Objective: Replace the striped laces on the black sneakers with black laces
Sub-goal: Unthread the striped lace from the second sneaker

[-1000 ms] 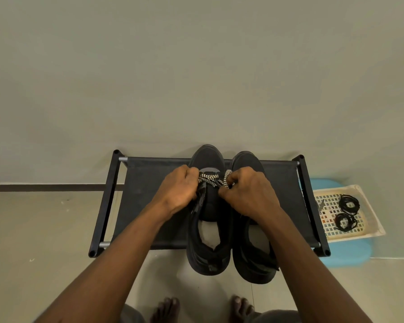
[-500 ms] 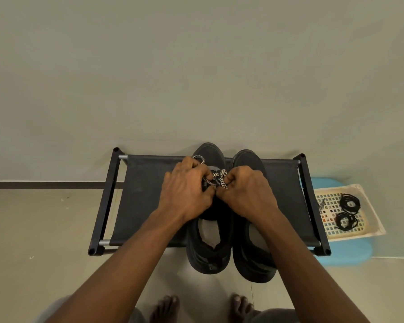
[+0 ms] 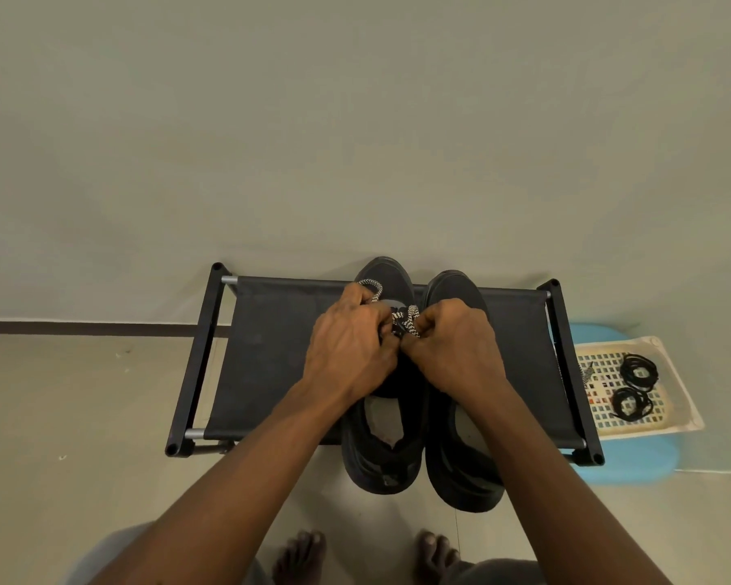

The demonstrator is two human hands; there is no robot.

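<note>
Over sneaker [image 3: 387, 274] toe | left hand [image 3: 349, 348] moved forward — striped lace [image 3: 407, 322] loop out

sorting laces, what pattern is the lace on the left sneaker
The lace is black-and-white zigzag striped; head view.

Both forearms reach forward — the left hand [image 3: 350, 349] and right hand [image 3: 454, 350] meet, fingers curled, over the left sneaker [image 3: 384, 273], pinching its striped lace [image 3: 407, 322].
</note>
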